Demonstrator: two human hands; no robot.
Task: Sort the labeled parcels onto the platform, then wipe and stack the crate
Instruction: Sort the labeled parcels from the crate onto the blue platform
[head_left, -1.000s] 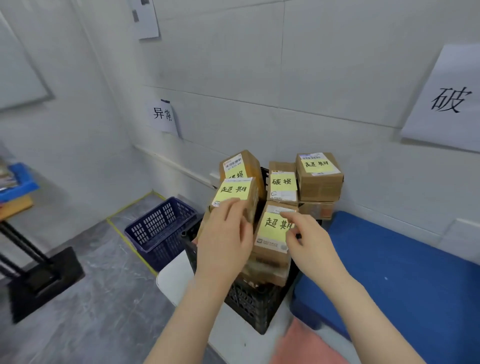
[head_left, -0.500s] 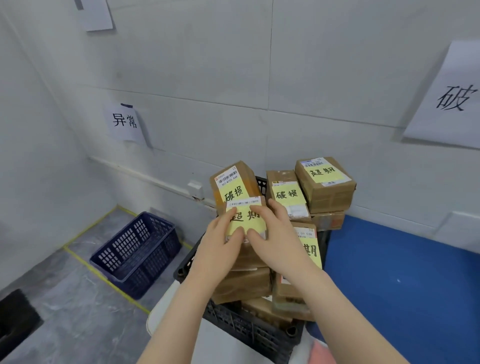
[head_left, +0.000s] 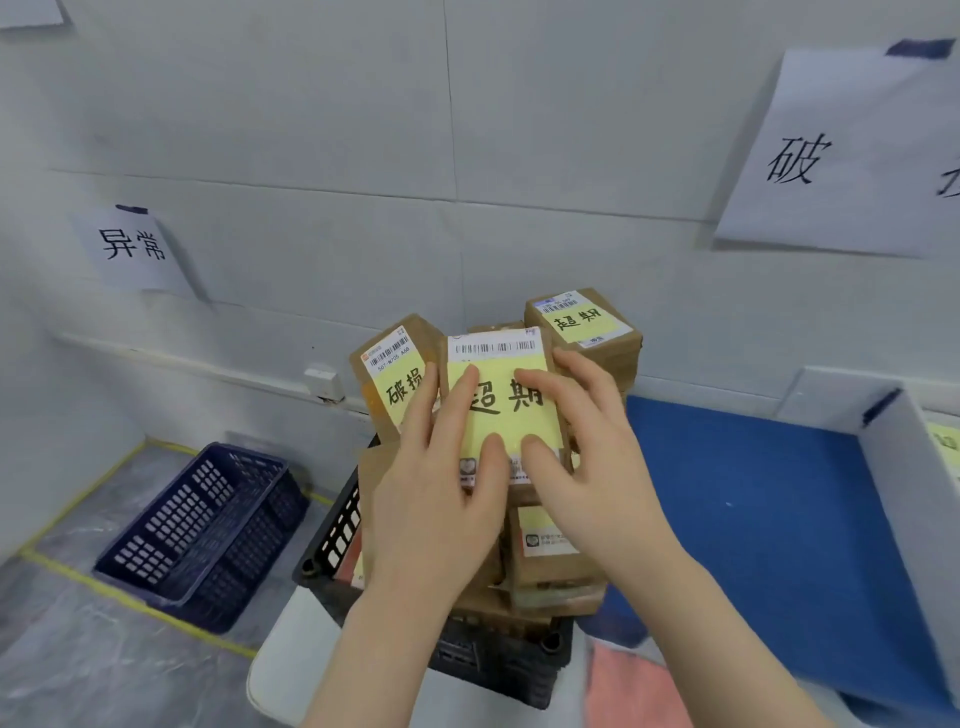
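Above a black crate (head_left: 332, 535) heaped with cartons, a person's left hand (head_left: 441, 499) and right hand (head_left: 587, 467) clasped one parcel (head_left: 498, 410) from either side. Both thumbs pressed on its yellow note, and its face tilted upward, apparently so the handwriting could be read before sorting. The blue platform (head_left: 753, 493) lay just right of the crate, beneath a wall sign (head_left: 841, 156). A left carton (head_left: 395, 379) and a rear carton (head_left: 582, 322) crowded the held parcel closely. A navy basket (head_left: 208, 525) sat on the floor; a pink cloth (head_left: 628, 686) lay nearby.
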